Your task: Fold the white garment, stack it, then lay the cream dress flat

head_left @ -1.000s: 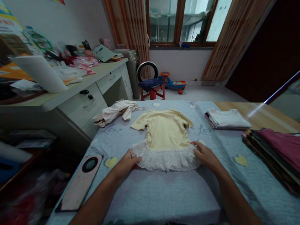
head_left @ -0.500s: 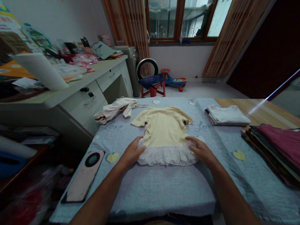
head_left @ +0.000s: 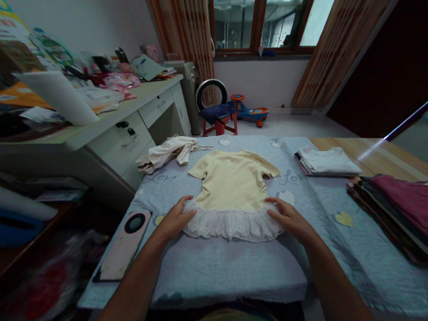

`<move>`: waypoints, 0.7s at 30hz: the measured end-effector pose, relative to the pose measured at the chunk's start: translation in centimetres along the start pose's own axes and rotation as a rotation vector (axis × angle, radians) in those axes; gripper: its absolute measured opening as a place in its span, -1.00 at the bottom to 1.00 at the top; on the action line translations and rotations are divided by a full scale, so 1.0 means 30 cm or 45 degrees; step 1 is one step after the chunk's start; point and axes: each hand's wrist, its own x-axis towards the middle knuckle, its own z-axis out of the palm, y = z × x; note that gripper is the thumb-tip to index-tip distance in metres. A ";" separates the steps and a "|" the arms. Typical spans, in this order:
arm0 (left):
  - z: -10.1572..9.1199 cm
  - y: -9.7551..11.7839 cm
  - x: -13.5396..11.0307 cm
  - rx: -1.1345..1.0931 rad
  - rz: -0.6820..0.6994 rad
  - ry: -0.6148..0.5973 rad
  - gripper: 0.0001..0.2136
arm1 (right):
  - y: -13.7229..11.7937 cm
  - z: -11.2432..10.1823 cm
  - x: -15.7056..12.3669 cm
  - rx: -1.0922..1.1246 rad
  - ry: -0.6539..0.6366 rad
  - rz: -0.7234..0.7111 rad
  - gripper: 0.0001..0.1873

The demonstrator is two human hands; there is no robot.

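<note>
A pale yellow short-sleeved child's top (head_left: 234, 181) with a white lace frill along its hem lies spread flat before me, collar pointing away. My left hand (head_left: 177, 216) pinches the frill's left side between thumb and fingers. At the opposite side, my right hand (head_left: 287, 216) grips the frill's edge, with the thumb on top. Both hands hide the frill's outer corners. A blue quilted cloth (head_left: 226, 273) with heart patches and lettering lies beneath the top.
A phone (head_left: 124, 252) in a pale case lies at left. Behind it is a crumpled cream garment (head_left: 169, 152). To the right are a folded white shirt (head_left: 331, 161) and a stack of dark and maroon clothes (head_left: 407, 209). A cluttered desk (head_left: 109, 122) stands on the left.
My left hand has moved left, drawing the frill outward, so the hem is wider and the top's body flatter. My right hand has stayed near its side of the frill.
</note>
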 end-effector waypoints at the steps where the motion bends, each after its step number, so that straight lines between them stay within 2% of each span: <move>1: 0.006 0.006 -0.004 0.089 0.043 0.044 -0.43 | -0.005 0.003 -0.005 0.085 -0.015 0.009 -0.35; 4: 0.037 0.036 -0.028 0.506 0.229 0.360 -0.52 | -0.028 0.013 -0.031 0.327 -0.030 0.018 -0.22; 5: 0.052 0.050 -0.040 0.619 0.315 0.436 -0.56 | -0.035 0.015 -0.040 0.365 -0.028 0.020 -0.22; 6: 0.069 0.065 -0.053 0.669 0.412 0.433 -0.61 | -0.040 0.017 -0.048 0.383 -0.038 0.032 -0.24; 7: 0.088 0.081 -0.068 0.667 0.526 0.340 -0.67 | -0.043 0.017 -0.054 0.390 -0.072 0.058 -0.27; 9: 0.129 0.112 -0.095 0.624 0.732 0.026 -0.76 | -0.044 0.017 -0.058 0.400 -0.213 0.134 -0.34; 10: 0.150 0.123 -0.105 0.619 0.779 -0.108 -0.77 | -0.044 0.017 -0.055 0.415 -0.290 0.165 -0.37; 12: 0.190 0.137 -0.113 0.646 0.821 -0.251 -0.63 | -0.049 0.019 -0.043 0.489 -0.369 0.186 -0.45; 16: 0.244 0.140 -0.083 0.789 0.788 -0.315 -0.25 | -0.087 0.032 -0.004 0.848 -0.228 0.089 -0.53; 19: 0.258 0.142 -0.043 0.854 0.752 -0.290 -0.23 | -0.111 0.052 0.025 1.006 -0.111 -0.011 -0.54; 21: 0.258 0.147 -0.014 0.868 0.741 -0.280 -0.35 | -0.110 0.069 0.045 0.976 -0.058 -0.036 -0.51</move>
